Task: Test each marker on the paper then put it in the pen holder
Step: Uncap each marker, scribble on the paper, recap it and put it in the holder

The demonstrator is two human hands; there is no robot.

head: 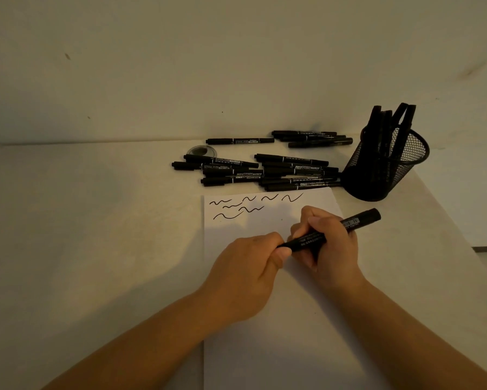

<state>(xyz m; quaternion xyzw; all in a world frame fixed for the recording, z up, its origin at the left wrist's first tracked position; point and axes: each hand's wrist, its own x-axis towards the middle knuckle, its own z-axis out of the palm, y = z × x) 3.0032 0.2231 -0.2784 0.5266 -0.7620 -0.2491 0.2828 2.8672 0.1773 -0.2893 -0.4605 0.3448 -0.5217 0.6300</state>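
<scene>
Both hands grip one black marker (332, 229) over the paper (264, 347): right hand (328, 246) around its barrel, left hand (250, 274) pinching its tip end.

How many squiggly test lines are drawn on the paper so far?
7 on the paper, all near its far edge: four in the top row, three beneath. The hands may hide more.

Small round lens-like disc (201, 150) on pale table (82, 220).
</scene>
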